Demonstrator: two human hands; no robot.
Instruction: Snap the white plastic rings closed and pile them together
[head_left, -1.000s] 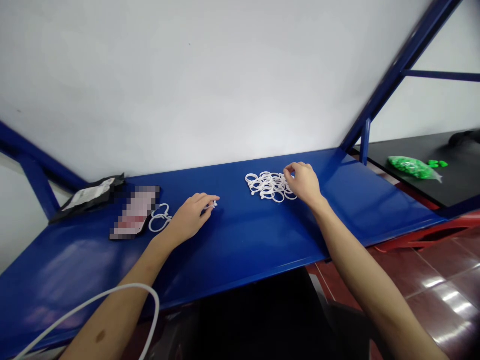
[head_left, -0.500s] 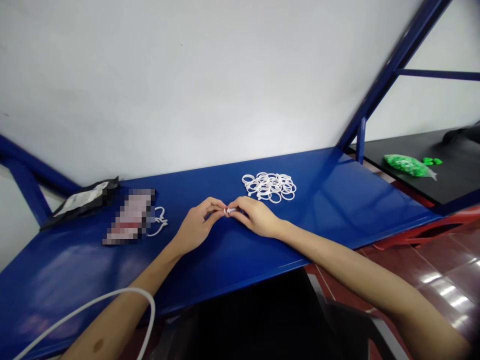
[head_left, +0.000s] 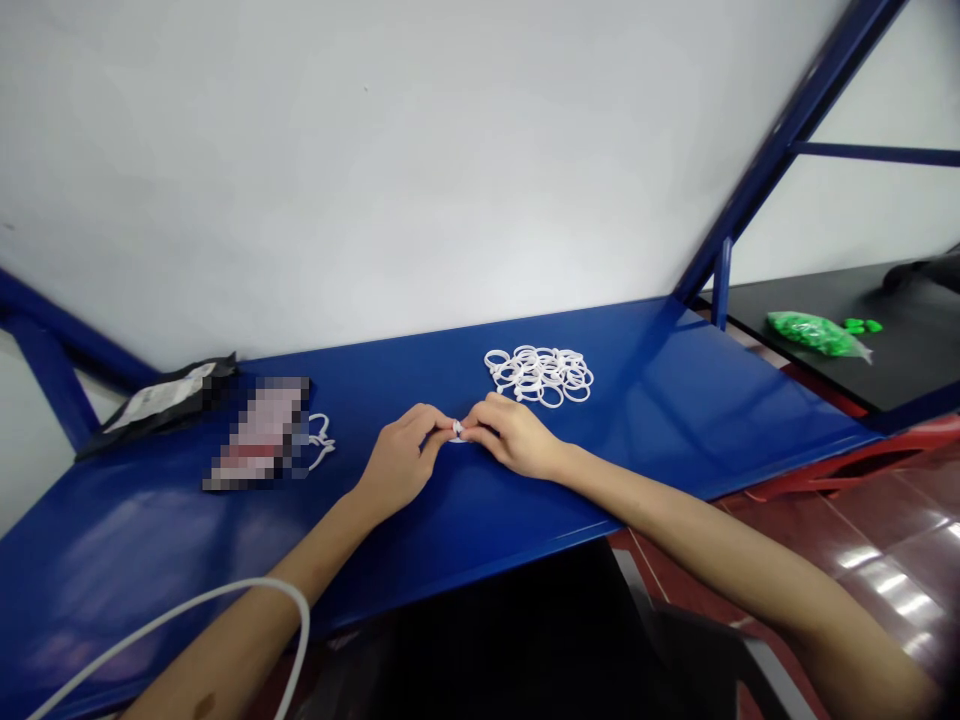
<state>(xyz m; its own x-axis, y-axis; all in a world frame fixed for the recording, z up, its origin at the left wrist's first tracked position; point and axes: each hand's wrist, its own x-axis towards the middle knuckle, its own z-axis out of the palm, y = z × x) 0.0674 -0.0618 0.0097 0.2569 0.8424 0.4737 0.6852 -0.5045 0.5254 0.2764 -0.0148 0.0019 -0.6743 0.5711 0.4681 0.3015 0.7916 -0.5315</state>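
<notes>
My left hand (head_left: 401, 462) and my right hand (head_left: 512, 436) meet fingertip to fingertip over the middle of the blue table (head_left: 675, 400). Both pinch one small white plastic piece (head_left: 457, 430) between them; most of it is hidden by the fingers. A pile of white plastic rings (head_left: 540, 374) lies just beyond my right hand. A couple of white rings (head_left: 321, 440) lie apart to the left of my left hand.
A blurred pink-and-white packet (head_left: 259, 435) and a black bag (head_left: 161, 400) lie at the table's left. A bag of green pieces (head_left: 814, 333) sits on a black table at the right. A white cable (head_left: 195, 610) loops near the front edge.
My right hand left the ring pile and came to the table's middle, meeting my left hand, which moved slightly right. Both now pinch the small white piece closer together.
</notes>
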